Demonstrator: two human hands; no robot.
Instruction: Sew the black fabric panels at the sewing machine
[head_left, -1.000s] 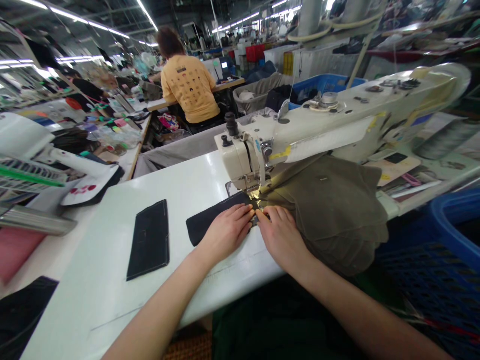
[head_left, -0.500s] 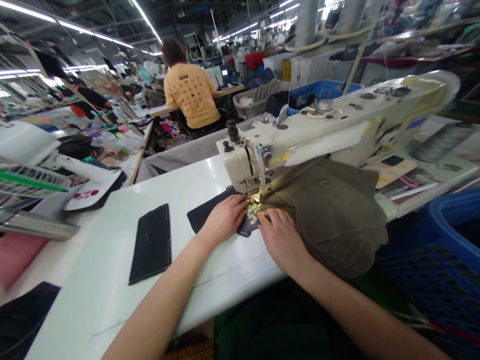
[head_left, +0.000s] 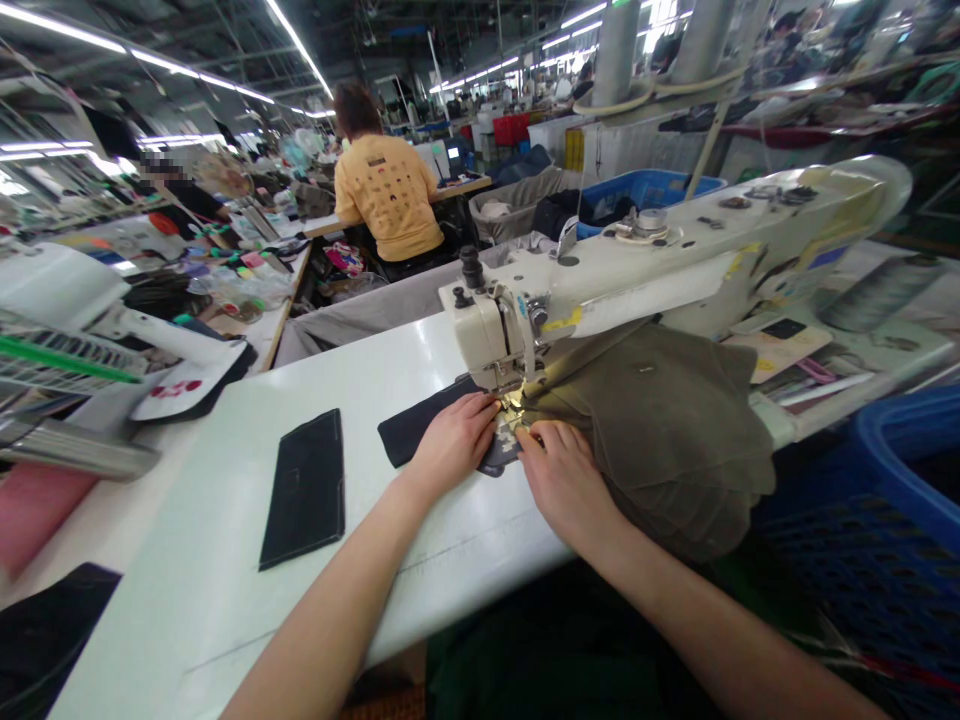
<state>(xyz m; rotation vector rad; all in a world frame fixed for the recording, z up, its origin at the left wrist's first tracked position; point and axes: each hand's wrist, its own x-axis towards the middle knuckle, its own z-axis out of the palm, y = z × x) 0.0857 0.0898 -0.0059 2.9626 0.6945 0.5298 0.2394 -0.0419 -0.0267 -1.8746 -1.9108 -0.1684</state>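
My left hand (head_left: 459,432) lies over a black fabric piece (head_left: 409,430), its fingers stretched toward the presser foot of a white sewing machine (head_left: 484,335). My right hand (head_left: 566,470) is closed, fingertips curled at the near edge of the olive-brown fabric (head_left: 667,430) beside the metal needle plate (head_left: 507,436). Most of what its fingers grip is hidden. The olive fabric bunches in folds under the machine arm and hangs over the table's front edge. A flat black stitched panel (head_left: 304,490) rests on the white table (head_left: 375,370), left of my left forearm.
A blue basket (head_left: 900,490) stands at the right, below the table. A thread cone (head_left: 885,290) lies behind the olive fabric. Ahead, a person in a yellow shirt (head_left: 386,195) sits facing away. Another machine (head_left: 60,285) stands at the left, and a grey cloth bin (head_left: 352,315) adjoins the table's far edge.
The view has shifted slightly, so the scene sits a little further right and lower. Both hands stay by the needle, with no clear movement of the fabric.
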